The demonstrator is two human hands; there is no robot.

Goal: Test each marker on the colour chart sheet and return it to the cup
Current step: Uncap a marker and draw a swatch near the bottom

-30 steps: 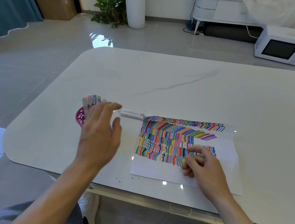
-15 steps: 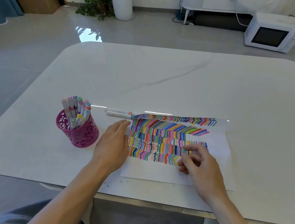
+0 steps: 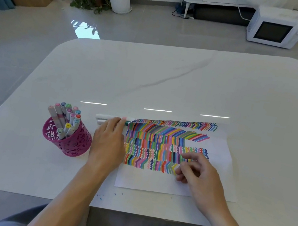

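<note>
Partly under left hand, 2 markers (lying flat), beside sheet

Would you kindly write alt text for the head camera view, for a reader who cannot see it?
A person's left hand touches two white markers lying beside a colour chart sheet on a white table; the right hand rests on the sheet. A pink cup holding more markers stands at left.

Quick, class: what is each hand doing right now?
Left hand: open, fingertips at the loose markers.
Right hand: open, loosely curled, resting on the sheet, holding nothing.
</note>
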